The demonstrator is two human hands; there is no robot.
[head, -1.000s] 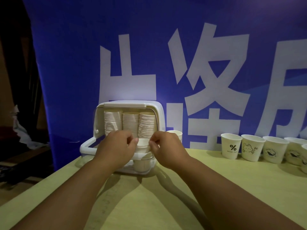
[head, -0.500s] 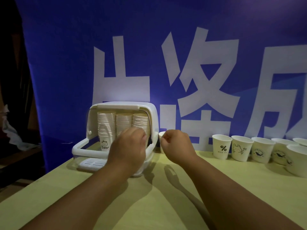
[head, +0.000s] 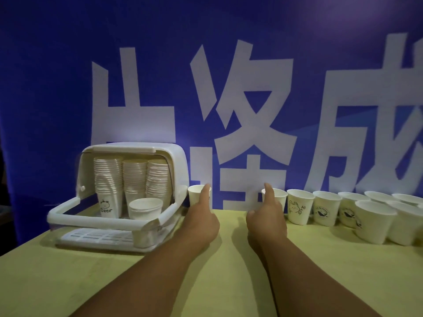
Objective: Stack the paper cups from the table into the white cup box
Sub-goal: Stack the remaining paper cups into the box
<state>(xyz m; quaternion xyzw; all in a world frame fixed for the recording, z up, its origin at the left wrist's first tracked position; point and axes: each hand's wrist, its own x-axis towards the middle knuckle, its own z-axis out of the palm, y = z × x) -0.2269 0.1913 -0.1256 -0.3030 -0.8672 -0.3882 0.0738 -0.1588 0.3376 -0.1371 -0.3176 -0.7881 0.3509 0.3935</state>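
Flanking table [head: 231, 239] strip: left hand [head: 202, 217], right hand [head: 266, 217] (thumbs at cup [head: 195, 196] rims).

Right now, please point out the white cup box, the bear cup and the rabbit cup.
white cup box [head: 128, 147]: head view, its top front edge.
bear cup [head: 109, 205]: head view, printed front wall.
rabbit cup [head: 298, 208]: head view, printed front wall.

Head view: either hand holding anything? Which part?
Cannot tell. Left hand has a straight finger against the side of the cup by the white cup box, right hand against the next cup; other fingers hidden.
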